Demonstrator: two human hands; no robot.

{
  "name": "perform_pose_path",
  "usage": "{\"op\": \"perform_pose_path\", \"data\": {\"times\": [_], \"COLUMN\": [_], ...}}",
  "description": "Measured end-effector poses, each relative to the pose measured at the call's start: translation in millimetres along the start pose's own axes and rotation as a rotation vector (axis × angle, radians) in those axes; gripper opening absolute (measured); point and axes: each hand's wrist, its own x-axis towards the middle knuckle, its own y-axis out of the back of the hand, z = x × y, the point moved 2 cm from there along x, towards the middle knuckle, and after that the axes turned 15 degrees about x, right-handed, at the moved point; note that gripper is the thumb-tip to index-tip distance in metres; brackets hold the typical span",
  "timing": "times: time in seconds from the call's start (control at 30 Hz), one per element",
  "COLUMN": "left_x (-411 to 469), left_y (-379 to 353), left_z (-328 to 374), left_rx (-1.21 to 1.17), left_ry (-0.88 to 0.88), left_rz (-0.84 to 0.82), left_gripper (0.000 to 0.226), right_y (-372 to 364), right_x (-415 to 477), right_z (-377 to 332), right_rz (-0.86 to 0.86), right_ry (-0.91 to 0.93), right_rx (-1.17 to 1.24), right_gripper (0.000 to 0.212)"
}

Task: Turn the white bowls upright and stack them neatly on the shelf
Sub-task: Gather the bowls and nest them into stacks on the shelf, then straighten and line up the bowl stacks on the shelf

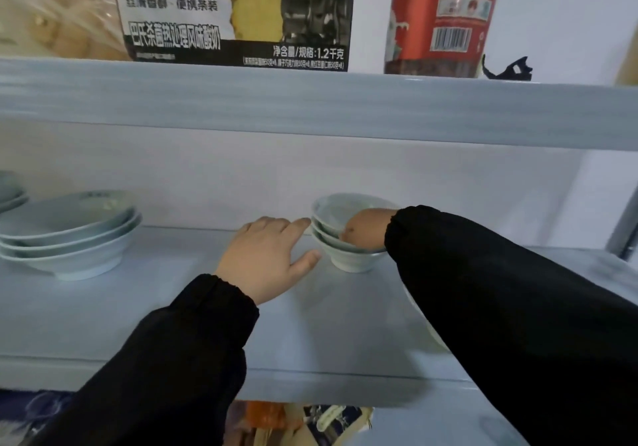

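Note:
A stack of three small white bowls (pixel 348 259) stands upright on the pale shelf (pixel 172 307), right of the middle. My left hand (pixel 269 255) lies flat on the shelf just left of the stack, its fingertips touching the bowls' sides, fingers apart and holding nothing. My right hand (pixel 367 228) reaches from the right and rests on the near rim of the top bowl, its fingers curled over the rim and mostly hidden inside. A white curved rim (pixel 428 328) shows under my right sleeve; what it belongs to is unclear.
Three wider shallow white bowls (pixel 69 235) are stacked at the left, with more dishes (pixel 10 190) at the far left edge. The upper shelf board (pixel 310 107) hangs low overhead, carrying a printed box (pixel 238 14) and a red canister (pixel 445 17).

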Motion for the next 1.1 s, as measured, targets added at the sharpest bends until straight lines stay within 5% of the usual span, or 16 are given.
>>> {"op": "perform_pose_path", "data": {"times": [0.37, 0.63, 1.1], "left_x": [-26, -36, -16], "left_y": [-2, 4, 25], "left_z": [-44, -38, 92], "left_rx": [-0.058, -0.133, -0.199], "left_ry": [-0.094, -0.192, -0.326], "left_rz": [-0.040, -0.017, 0.020], "left_gripper": [0.080, 0.080, 0.078], "right_y": [-6, 1, -9], "right_x": [-54, -156, -249], "right_z": [-20, -20, 98], "right_rz": [0.166, 0.399, 0.425], "right_ry": [-0.078, -0.050, -0.162], "right_rx": [0.006, 0.156, 0.253], "right_gripper": [0.089, 0.069, 0.068]}}
